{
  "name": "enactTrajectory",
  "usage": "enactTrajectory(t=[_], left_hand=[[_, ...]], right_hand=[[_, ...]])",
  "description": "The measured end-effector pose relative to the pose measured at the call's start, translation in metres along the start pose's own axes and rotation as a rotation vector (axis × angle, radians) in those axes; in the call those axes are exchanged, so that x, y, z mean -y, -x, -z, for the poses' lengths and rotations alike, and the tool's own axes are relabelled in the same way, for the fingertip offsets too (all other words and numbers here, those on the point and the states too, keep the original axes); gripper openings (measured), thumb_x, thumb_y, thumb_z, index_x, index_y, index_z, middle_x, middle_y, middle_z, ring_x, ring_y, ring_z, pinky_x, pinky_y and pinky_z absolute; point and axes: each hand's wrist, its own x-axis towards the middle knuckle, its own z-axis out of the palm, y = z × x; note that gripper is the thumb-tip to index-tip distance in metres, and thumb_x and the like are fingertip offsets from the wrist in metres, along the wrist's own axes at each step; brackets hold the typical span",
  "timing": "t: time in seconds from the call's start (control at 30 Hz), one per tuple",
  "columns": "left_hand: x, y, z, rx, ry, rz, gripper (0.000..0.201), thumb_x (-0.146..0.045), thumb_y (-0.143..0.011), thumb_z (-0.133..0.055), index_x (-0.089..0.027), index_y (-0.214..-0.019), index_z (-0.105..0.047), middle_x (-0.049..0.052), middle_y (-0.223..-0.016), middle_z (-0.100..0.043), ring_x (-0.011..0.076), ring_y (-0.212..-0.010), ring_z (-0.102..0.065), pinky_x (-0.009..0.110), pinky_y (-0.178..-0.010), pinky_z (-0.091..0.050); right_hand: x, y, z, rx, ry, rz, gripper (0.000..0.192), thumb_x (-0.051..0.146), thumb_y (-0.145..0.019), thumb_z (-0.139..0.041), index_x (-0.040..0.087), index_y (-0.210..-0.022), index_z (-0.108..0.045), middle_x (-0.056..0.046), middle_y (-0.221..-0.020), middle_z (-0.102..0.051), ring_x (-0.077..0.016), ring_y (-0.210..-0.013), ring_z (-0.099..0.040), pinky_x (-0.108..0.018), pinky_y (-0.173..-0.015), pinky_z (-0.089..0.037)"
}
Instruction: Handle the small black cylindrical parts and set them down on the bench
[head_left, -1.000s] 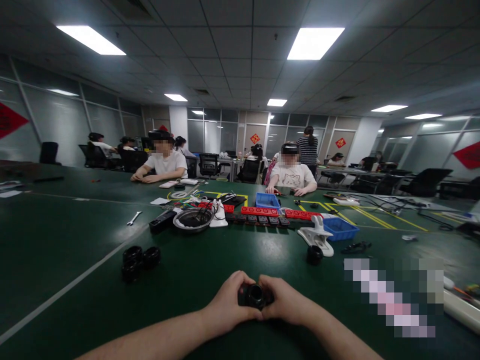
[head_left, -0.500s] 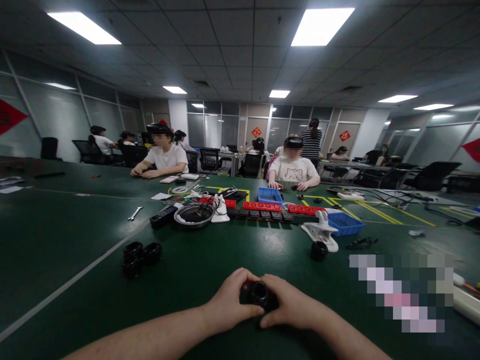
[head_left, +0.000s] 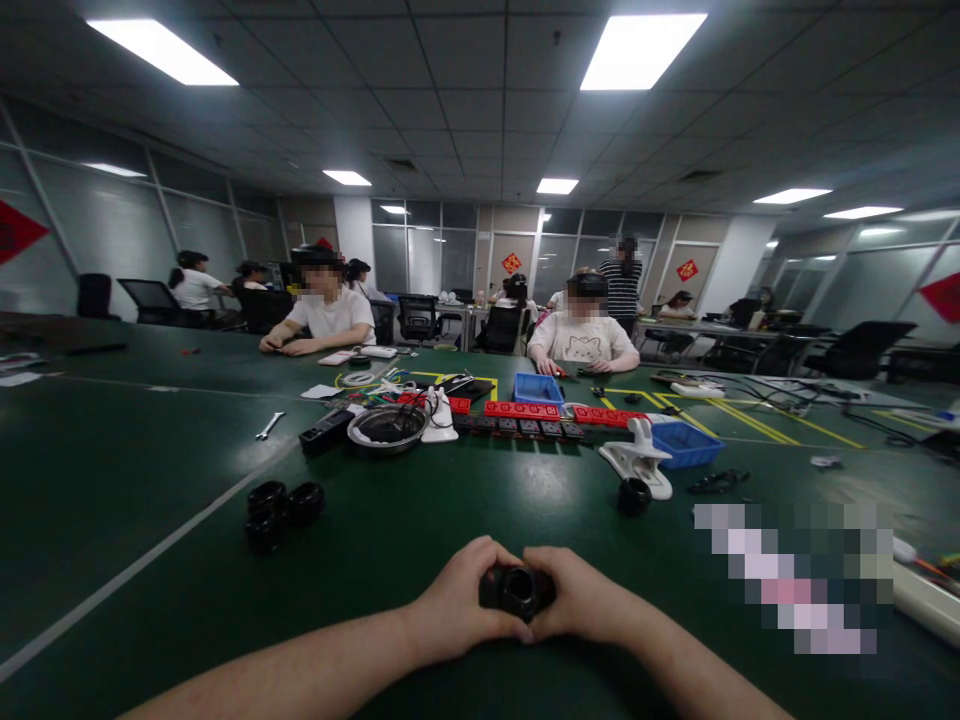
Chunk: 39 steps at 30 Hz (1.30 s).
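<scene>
A small black round part with a lens-like opening (head_left: 517, 588) sits between both of my hands, just above the green table (head_left: 390, 560). My left hand (head_left: 457, 598) grips its left side and my right hand (head_left: 581, 603) grips its right side; the fingers hide most of the part. Three more black round parts (head_left: 281, 510) lie in a cluster to the left. Another single black part (head_left: 634, 496) stands ahead to the right, next to a white clip holder (head_left: 640, 462).
Mid-table are a metal bowl (head_left: 386, 428), red and black power strips (head_left: 525, 418), two blue bins (head_left: 684, 444), a wrench (head_left: 268, 426) and cables. Two people (head_left: 581, 335) sit across the table, others behind them. A white tube (head_left: 926, 600) lies at right.
My hands have stayed together on the black part, with only small shifts of the fingers. The view has tilted slightly.
</scene>
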Motion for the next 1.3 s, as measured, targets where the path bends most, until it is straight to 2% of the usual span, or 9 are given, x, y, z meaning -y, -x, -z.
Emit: enactTrajectory(t=[0.13,0.3,0.43,0.57,0.7,0.83,1.0,1.13,1.3], left_hand=[[-0.004,0.001,-0.002,-0.075,-0.038,0.101,0.041,-0.027,-0.050,-0.075,-0.017,-0.083,-0.054,-0.001,-0.082,-0.048,0.0156,-0.075,-0.046,0.023,-0.062,-0.036],[-0.004,0.000,-0.003,-0.119,-0.039,0.122,0.036,-0.022,-0.053,-0.073,-0.017,-0.083,-0.053,-0.001,-0.083,-0.049,0.0164,-0.076,-0.047,0.024,-0.064,-0.037],[-0.001,0.000,0.000,-0.072,-0.018,0.023,0.035,-0.023,-0.059,-0.070,-0.020,-0.090,-0.054,0.000,-0.088,-0.051,0.0170,-0.082,-0.048,0.025,-0.069,-0.038],[-0.003,0.001,0.004,-0.018,-0.006,-0.041,0.036,-0.024,-0.064,-0.067,-0.022,-0.098,-0.054,0.001,-0.093,-0.052,0.0175,-0.086,-0.049,0.025,-0.070,-0.039],[-0.002,0.001,0.006,-0.015,-0.025,-0.060,0.039,-0.026,-0.066,-0.065,-0.022,-0.103,-0.053,0.003,-0.098,-0.053,0.0192,-0.092,-0.048,0.028,-0.078,-0.038],[0.000,0.001,0.006,-0.014,-0.030,-0.098,0.039,-0.026,-0.065,-0.067,-0.023,-0.102,-0.055,0.002,-0.097,-0.055,0.0189,-0.091,-0.049,0.028,-0.081,-0.038],[-0.003,0.001,0.006,-0.041,-0.063,-0.005,0.035,-0.026,-0.061,-0.069,-0.020,-0.093,-0.057,0.001,-0.090,-0.055,0.0188,-0.086,-0.049,0.027,-0.074,-0.038],[-0.002,0.000,0.002,-0.071,-0.075,0.066,0.035,-0.026,-0.056,-0.071,-0.018,-0.086,-0.055,0.000,-0.085,-0.052,0.0176,-0.080,-0.049,0.025,-0.069,-0.038],[0.000,-0.001,-0.003,-0.140,-0.086,0.132,0.035,-0.021,-0.053,-0.071,-0.017,-0.084,-0.053,0.000,-0.083,-0.051,0.0168,-0.077,-0.047,0.025,-0.067,-0.037]], right_hand=[[0.010,-0.001,-0.007,-0.111,0.246,-0.051,0.048,0.053,-0.048,-0.069,0.016,-0.073,-0.052,0.002,-0.066,-0.054,-0.0121,-0.057,-0.045,-0.020,-0.047,-0.027],[0.018,-0.002,-0.010,-0.210,0.499,-0.025,0.058,0.067,-0.048,-0.059,0.016,-0.076,-0.056,-0.005,-0.072,-0.057,-0.0215,-0.070,-0.051,-0.030,-0.063,-0.033],[0.013,0.002,0.000,-0.089,0.288,0.067,0.058,0.052,-0.047,-0.071,0.017,-0.092,-0.055,-0.003,-0.086,-0.054,-0.0199,-0.077,-0.050,-0.027,-0.065,-0.036],[0.006,0.004,0.010,0.027,0.044,0.125,0.036,0.029,-0.059,-0.069,0.018,-0.091,-0.057,0.000,-0.085,-0.052,-0.0161,-0.079,-0.049,-0.023,-0.066,-0.037],[0.001,0.003,0.011,0.037,-0.015,0.149,0.026,0.022,-0.061,-0.068,0.016,-0.085,-0.059,0.002,-0.081,-0.051,-0.0139,-0.075,-0.048,-0.022,-0.064,-0.036],[-0.001,0.003,0.008,0.000,-0.031,0.092,0.025,0.020,-0.059,-0.068,0.016,-0.082,-0.059,0.002,-0.077,-0.050,-0.0125,-0.071,-0.047,-0.020,-0.060,-0.034],[0.003,0.003,0.003,-0.011,-0.029,0.019,0.031,0.026,-0.055,-0.071,0.015,-0.080,-0.056,0.004,-0.070,-0.051,-0.0101,-0.062,-0.045,-0.018,-0.051,-0.031],[0.011,0.002,-0.008,-0.131,0.191,-0.080,0.038,0.043,-0.054,-0.068,0.016,-0.078,-0.054,0.002,-0.069,-0.055,-0.0122,-0.059,-0.047,-0.020,-0.047,-0.028],[0.022,0.001,-0.019,-0.278,0.510,-0.120,0.038,0.051,-0.062,-0.057,0.016,-0.075,-0.056,-0.006,-0.072,-0.059,-0.0211,-0.067,-0.052,-0.029,-0.060,-0.034]])
